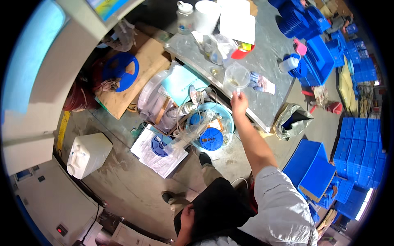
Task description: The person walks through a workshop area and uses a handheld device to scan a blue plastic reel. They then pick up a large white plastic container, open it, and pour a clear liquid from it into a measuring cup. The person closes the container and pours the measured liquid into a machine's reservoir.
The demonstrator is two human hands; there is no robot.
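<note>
My right hand (239, 102) reaches out to the grey table's near edge, its fingers closed around the handle of a clear plastic measuring jug (242, 74). The jug's round mouth faces up, and whether its base touches the tabletop cannot be told. Right beside the jug lies a grey-and-white work glove (264, 84). Low in front of my body, my left hand (187, 217) rests against a black garment (215, 205); its fingers are mostly hidden.
The grey table (271, 49) bears a lidded bottle (185, 18), a white tub (206, 16) and a spray-type white bottle (289, 64). Below stands a light-blue basin (230, 119) with tubing and blue lids. A white jerrycan (90, 153) stands left; blue crates (357, 151) are stacked right.
</note>
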